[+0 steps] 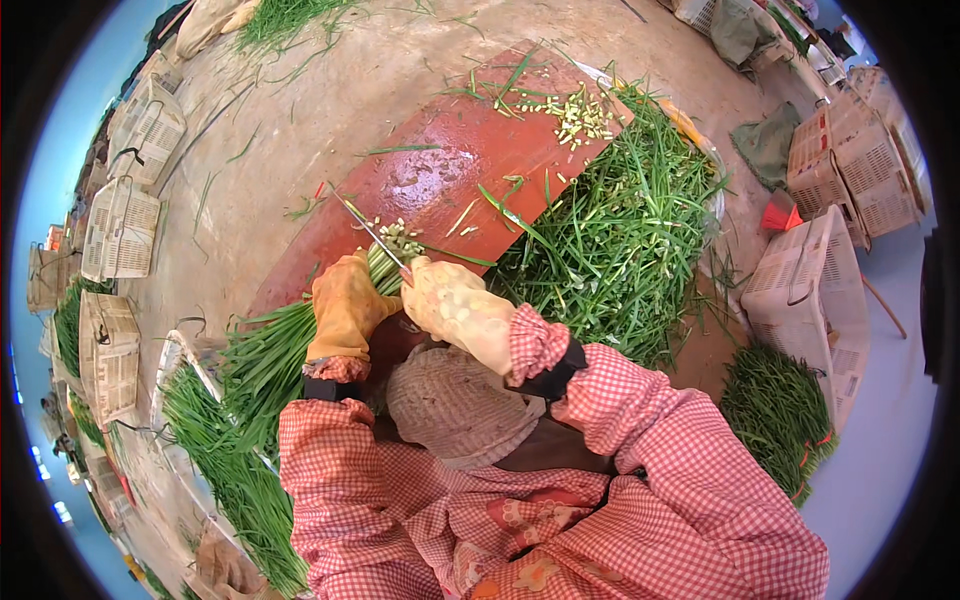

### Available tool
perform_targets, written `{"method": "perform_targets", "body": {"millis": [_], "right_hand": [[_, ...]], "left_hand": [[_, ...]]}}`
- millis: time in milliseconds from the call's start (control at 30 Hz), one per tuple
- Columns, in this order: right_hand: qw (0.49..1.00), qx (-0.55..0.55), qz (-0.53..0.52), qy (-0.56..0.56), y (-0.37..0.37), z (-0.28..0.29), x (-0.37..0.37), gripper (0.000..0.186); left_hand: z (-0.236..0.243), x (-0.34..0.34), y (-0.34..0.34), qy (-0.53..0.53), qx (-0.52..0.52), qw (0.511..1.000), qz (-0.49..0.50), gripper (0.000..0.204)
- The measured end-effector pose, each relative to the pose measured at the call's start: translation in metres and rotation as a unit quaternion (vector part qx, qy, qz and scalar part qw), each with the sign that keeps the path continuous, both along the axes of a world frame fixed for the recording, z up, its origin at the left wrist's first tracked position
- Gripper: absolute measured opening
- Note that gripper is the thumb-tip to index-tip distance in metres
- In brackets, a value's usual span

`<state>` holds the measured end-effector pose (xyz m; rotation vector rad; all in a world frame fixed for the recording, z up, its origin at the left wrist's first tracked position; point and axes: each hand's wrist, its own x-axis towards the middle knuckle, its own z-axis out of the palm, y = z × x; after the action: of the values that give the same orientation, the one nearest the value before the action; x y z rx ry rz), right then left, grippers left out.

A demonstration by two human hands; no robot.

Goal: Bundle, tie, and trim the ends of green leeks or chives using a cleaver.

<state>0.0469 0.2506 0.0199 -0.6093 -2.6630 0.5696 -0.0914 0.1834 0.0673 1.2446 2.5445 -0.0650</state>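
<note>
This is looking like a produce-trimming workshop: pale plastic crates [121,235] are standing along both sides of a bare floor [340,100] (stray leaves [243,144] are littering it), and cut greens [625,225] are lying heaped beside a red tabletop [510,160] strewn with stalk ends [580,118].

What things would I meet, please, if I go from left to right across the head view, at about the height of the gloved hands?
Upright pale crate, long green stalks, left hand, right hand, heap of loose green leaves, pale crate on the right.
</note>
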Motion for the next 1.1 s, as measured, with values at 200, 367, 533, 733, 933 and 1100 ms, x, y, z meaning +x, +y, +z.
{"method": "perform_targets", "body": {"millis": [200,367,533,733,933,1100], "right_hand": [[0.991,-0.070,0.063,-0.091,-0.006,0.002,0.054,0.023],[0.869,-0.487,0.028,-0.078,-0.006,-0.011,0.047,0.015],[0.995,-0.083,0.058,0.015,-0.011,-0.049,0.041,0.016],[0.956,-0.284,-0.047,-0.055,-0.009,-0.006,0.010,0.024],[0.985,-0.158,-0.063,0.040,-0.010,-0.026,-0.003,0.018],[0.993,-0.039,-0.050,0.104,-0.016,-0.026,-0.009,0.016]], "left_hand": [[0.005,-0.005,-0.006,0.001,0.005,1.000,0.001,0.058],[0.000,-0.011,-0.012,-0.006,0.004,1.000,0.014,0.054],[-0.009,-0.008,-0.002,-0.050,0.016,0.999,0.009,0.057],[0.002,-0.006,-0.002,-0.060,0.017,0.998,0.025,0.063],[-0.021,-0.011,-0.006,0.014,0.099,0.994,-0.047,0.044],[-0.012,-0.011,-0.014,0.012,0.072,0.997,-0.012,0.050]]}}
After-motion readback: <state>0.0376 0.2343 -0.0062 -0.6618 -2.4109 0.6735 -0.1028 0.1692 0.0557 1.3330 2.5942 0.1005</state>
